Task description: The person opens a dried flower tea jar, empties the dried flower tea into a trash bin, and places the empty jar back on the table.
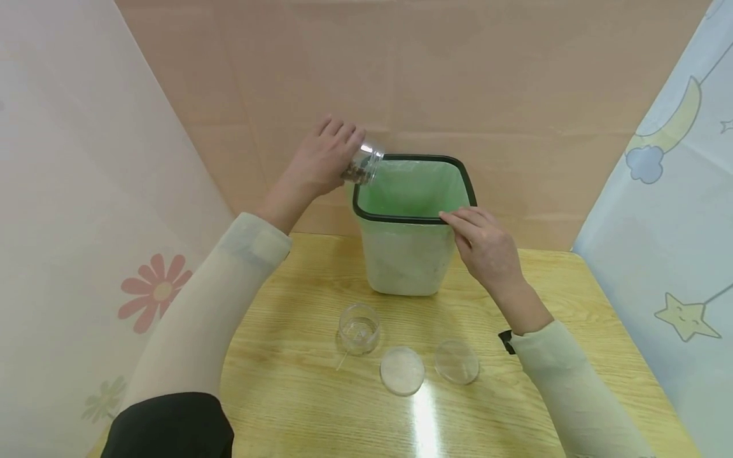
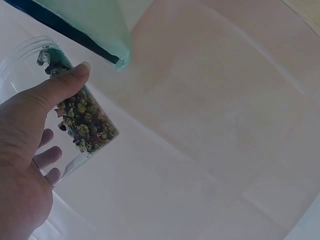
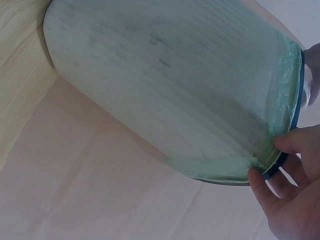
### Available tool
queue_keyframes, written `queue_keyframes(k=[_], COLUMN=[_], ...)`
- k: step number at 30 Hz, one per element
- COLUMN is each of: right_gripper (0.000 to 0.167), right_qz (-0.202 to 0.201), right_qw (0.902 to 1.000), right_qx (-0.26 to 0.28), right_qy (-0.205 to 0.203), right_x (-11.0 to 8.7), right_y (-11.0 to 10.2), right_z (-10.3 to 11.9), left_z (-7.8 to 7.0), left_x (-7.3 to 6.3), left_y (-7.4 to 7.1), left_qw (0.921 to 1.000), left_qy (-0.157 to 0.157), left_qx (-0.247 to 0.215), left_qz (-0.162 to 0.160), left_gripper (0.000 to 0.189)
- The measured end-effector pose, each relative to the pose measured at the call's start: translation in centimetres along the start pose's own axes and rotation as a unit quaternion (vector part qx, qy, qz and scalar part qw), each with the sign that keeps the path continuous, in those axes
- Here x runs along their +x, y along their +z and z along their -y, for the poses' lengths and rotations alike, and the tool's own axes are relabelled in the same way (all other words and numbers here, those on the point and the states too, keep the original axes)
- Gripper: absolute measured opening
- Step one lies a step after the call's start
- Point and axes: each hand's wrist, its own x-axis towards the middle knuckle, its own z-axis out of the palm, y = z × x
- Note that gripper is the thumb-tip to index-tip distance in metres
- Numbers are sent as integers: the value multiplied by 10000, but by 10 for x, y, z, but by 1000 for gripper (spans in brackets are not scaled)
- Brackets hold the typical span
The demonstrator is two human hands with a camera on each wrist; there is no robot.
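My left hand grips a clear jar at the left side of a trash bin, over its rim. The jar is tipped on its side with its threaded, uncovered mouth towards the bin's opening. In the left wrist view, dried flower-like bits lie along the jar's lower wall and reach up towards the mouth. The pale bin stands upright, lined with a green bag under a black rim. With thumb and fingers, my right hand pinches the rim at the bin's near right corner.
In front of the bin sits a small clear round container with a thin white stick beside it. A whitish round disc and a clear round disc lie on the wooden table. A papered wall rises behind the bin.
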Motion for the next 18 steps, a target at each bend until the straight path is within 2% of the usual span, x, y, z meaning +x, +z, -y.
queue_keyframes(k=[10,18], right_gripper=[36,36], right_qz=[39,115], right_qw=[10000,9999], right_qx=[12,-51], right_qy=[27,52], right_x=[1,1], right_y=[0,-1], right_z=[1,2], left_z=[-2,-3], left_x=[2,1], left_y=[-2,-3], left_qw=[9999,9993], left_qy=[0,126], left_qx=[108,199], left_qz=[-10,-276], left_gripper=[81,78])
